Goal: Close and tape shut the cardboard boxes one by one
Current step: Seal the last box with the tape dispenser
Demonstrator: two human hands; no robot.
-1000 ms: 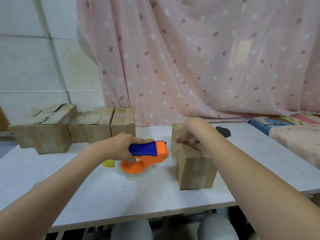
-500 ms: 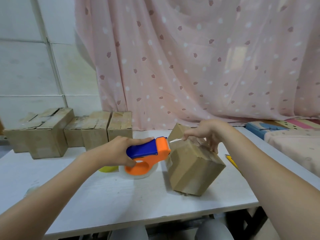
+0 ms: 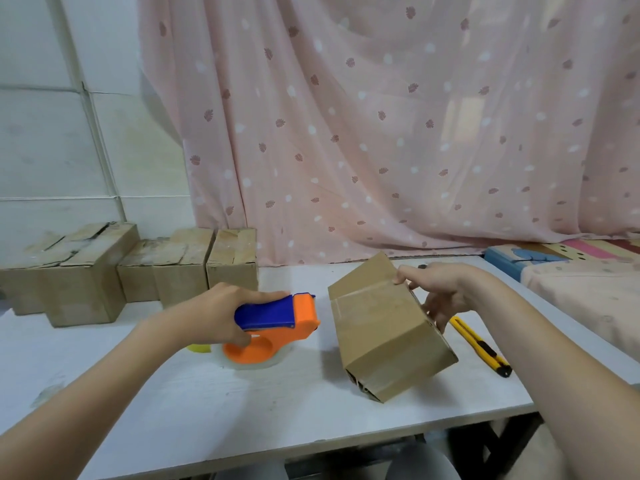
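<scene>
A cardboard box sits tilted right of centre on the white surface, resting on its near lower edge with its top leaning away and to the right. Clear tape runs across its upward face and down the near end.

The right hand holds the box at its far upper right edge: the thumb lies on the top face, and the fingers curl down the right side, gripping it.

The left hand is wrapped round the blue handle of an orange tape dispenser, fingers curled over the top and thumb beneath. The dispenser's clear tape roll rests on the surface just left of the box, the orange head pointing toward the box but apart from it. A small yellow object peeks out from behind the left hand; what it is cannot be told.

A yellow utility knife lies on the surface to the right of the box, near the right forearm.

At the far left of the surface stands a row of other cardboard boxes, closed, set side by side against the wall. A pink patterned curtain hangs behind the surface. At the far right lies colourful bedding.
</scene>
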